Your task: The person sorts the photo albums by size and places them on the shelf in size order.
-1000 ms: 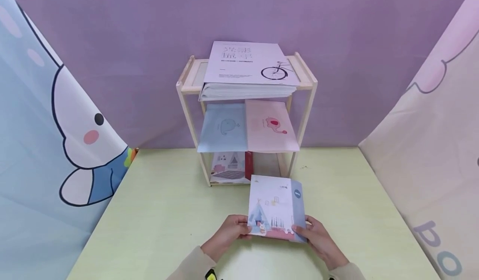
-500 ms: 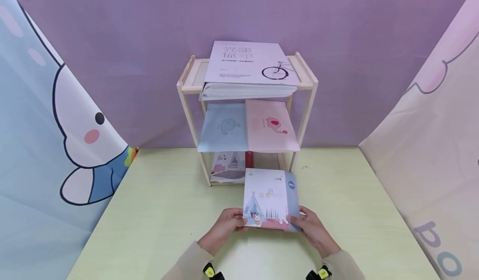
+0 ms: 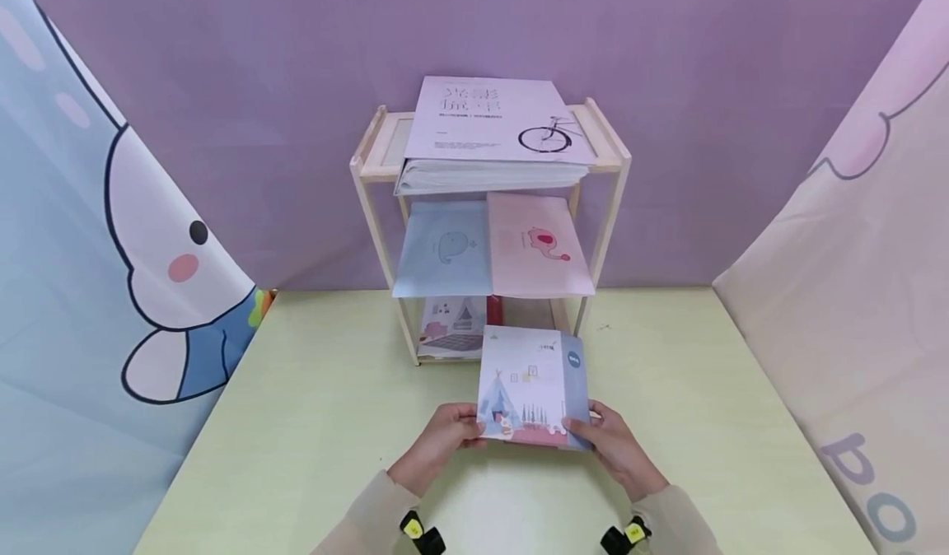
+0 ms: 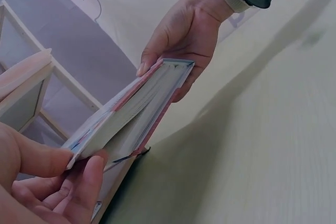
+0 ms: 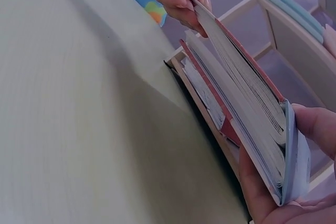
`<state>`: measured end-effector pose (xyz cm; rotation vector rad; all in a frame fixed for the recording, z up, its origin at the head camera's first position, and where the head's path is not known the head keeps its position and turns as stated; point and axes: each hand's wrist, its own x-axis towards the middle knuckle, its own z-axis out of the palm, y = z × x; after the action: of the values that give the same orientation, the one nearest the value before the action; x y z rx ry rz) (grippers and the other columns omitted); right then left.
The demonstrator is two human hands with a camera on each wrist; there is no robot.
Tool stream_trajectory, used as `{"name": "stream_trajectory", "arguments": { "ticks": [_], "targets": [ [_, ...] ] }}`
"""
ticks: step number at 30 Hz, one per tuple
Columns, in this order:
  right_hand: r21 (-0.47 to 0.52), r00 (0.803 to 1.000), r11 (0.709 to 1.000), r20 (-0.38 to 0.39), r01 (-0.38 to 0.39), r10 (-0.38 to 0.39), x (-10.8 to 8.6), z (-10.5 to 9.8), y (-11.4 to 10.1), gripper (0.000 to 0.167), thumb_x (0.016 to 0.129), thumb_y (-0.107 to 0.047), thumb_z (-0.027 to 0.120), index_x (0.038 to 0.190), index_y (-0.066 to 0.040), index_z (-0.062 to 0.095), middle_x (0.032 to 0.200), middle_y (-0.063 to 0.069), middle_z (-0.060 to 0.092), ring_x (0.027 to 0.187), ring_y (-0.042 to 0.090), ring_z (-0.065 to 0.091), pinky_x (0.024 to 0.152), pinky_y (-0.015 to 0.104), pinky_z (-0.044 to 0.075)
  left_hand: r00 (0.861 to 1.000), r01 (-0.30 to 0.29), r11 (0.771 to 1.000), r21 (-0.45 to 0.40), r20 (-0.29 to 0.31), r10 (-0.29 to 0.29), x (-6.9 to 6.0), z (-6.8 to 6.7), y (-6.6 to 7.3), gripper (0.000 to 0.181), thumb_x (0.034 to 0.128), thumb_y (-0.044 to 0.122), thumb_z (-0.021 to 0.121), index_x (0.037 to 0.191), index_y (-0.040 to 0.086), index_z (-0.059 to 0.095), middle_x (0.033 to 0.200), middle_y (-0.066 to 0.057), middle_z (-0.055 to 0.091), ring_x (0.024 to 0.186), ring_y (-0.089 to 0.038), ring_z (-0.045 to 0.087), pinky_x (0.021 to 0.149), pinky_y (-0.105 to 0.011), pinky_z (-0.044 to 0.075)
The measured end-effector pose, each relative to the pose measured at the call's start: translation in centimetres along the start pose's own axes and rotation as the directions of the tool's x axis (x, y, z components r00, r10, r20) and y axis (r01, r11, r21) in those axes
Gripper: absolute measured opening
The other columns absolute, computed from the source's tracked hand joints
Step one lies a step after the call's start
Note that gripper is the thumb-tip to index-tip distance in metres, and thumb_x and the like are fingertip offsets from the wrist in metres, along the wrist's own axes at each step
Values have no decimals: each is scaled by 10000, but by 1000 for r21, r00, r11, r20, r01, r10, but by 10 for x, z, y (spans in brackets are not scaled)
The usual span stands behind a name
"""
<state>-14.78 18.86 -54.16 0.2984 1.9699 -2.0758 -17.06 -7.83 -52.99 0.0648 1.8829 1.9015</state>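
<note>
A hardcover book with a tent drawing on its cover and a blue strip along the right is held above the table, in front of the shelf's lower level. My left hand pinches the front cover's free edge with its thumb and fingers. At the other side my right hand grips the spine, thumb on the front. In the right wrist view, the book's pages are parted, and the back cover hangs away from the front one.
A small wooden shelf stands by the purple backdrop. On top lies a thick stack with a bicycle cover. Blue and pink booklets fill the middle level; a tent-picture book and something red sit below. Cloth walls flank the table.
Both hands have carried the book a little left and farther from the body, closer to the shelf. Their hold on it looks the same, and the shelf's contents have not moved.
</note>
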Motion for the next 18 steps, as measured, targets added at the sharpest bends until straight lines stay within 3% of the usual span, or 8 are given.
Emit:
{"name": "stream_trajectory", "arguments": {
  "ticks": [10, 18],
  "targets": [
    [25, 1000, 1000, -28, 1, 0, 1, 9, -2, 556, 861, -30, 626, 1326, 117, 360, 1043, 158, 621, 877, 175, 631, 771, 266, 519, 1000, -3, 1000, 17, -9, 3, 0, -6, 6, 304, 869, -79, 528, 1152, -190, 528, 908, -109, 679, 732, -111, 624, 749, -341, 554],
    [-5, 999, 1000, -37, 6, -6, 2, 15, -3, 546, 875, -58, 638, 1328, 95, 375, 1119, 198, 597, 915, 187, 622, 814, 305, 520, 1000, -5, 999, 32, -10, 5, 0, -13, 9, 303, 863, -83, 522, 1145, -193, 528, 895, -89, 677, 735, -106, 622, 717, -270, 545]
  ]
}}
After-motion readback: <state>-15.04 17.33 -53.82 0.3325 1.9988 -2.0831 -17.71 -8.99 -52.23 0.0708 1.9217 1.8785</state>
